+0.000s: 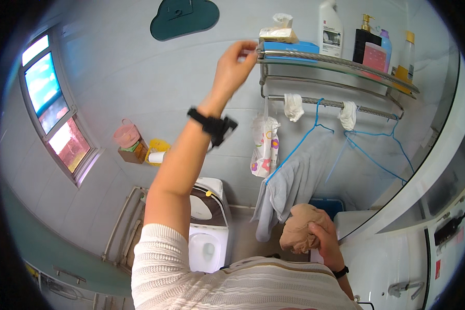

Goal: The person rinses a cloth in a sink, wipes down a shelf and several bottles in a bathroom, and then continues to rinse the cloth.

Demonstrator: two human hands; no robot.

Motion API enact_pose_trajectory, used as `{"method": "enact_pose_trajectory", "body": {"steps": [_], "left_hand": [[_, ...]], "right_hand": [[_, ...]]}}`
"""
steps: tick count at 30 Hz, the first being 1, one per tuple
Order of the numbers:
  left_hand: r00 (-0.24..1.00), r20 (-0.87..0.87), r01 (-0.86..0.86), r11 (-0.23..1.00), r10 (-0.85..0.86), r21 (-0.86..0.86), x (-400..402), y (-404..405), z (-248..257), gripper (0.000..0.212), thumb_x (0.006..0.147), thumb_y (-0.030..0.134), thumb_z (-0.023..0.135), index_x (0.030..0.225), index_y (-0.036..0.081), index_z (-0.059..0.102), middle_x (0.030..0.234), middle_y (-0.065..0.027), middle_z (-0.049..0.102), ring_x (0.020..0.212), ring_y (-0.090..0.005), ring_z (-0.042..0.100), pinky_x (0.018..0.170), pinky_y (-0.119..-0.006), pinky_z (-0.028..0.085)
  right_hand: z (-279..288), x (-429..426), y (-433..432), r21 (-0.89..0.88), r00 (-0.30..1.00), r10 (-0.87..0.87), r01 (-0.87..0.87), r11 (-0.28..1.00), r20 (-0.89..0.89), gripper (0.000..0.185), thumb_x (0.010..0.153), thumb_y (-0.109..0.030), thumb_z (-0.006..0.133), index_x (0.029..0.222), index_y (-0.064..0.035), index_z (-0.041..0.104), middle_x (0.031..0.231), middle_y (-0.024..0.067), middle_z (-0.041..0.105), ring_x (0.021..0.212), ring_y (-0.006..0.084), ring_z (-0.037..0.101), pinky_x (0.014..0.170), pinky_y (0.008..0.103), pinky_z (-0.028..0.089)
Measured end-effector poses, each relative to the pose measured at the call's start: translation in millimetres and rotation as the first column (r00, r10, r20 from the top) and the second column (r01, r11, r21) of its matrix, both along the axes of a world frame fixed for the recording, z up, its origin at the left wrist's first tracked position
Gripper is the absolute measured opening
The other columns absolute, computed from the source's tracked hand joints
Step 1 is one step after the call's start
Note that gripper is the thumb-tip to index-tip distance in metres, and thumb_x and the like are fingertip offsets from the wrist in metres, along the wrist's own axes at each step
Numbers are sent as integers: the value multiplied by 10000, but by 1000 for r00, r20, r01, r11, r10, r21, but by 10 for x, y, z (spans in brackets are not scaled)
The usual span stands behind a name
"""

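My left hand (238, 64) is raised to the left end of a metal wall rack (333, 62), its fingertips curled at the rail's end; whether they grip it is unclear. Low at the right, my right hand (323, 236) holds a crumpled beige cloth (304, 228). A blue box (294, 49) and a tissue pack (277, 34) stand on the glass shelf beside my left hand. From the lower bar hang a flowered plastic bag (264, 147), white cloths (293, 107) and blue hangers (379, 133), one bearing a grey towel (294, 190).
Bottles (330, 33) line the shelf. A toilet (207, 248) lies below my left arm, and a white washbasin (379, 263) with a tap is at the lower right. A mirror edge curves along the right. A window (52, 104) and small wall baskets (126, 133) are at the left.
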State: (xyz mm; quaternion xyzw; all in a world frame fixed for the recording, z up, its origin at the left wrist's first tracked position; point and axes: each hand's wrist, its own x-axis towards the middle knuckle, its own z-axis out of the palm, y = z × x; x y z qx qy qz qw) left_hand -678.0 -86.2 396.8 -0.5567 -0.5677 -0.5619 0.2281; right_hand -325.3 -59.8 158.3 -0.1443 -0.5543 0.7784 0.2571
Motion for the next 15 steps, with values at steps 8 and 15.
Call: {"method": "enact_pose_trajectory", "body": {"steps": [8, 15], "left_hand": [[922, -302, -316, 924, 244, -218, -629, 849, 794, 699, 687, 329, 709, 1295, 109, 442, 1217, -161, 545, 1089, -354, 528, 961, -397, 391], [979, -198, -73, 850, -38, -521, -555, 1082, 909, 605, 700, 321, 746, 1199, 68, 518, 1145, -143, 590, 1084, -251, 551, 929, -316, 412]], "right_hand": [[35, -47, -21, -30, 996, 2, 1, 1000, 88, 349, 849, -96, 557, 1174, -10, 466, 1091, 80, 545, 984, 150, 527, 875, 276, 429], [16, -61, 16, 25, 986, -156, 155, 988, 64, 370, 836, -121, 570, 1175, -10, 472, 1083, 85, 547, 972, 151, 528, 867, 276, 428]]}}
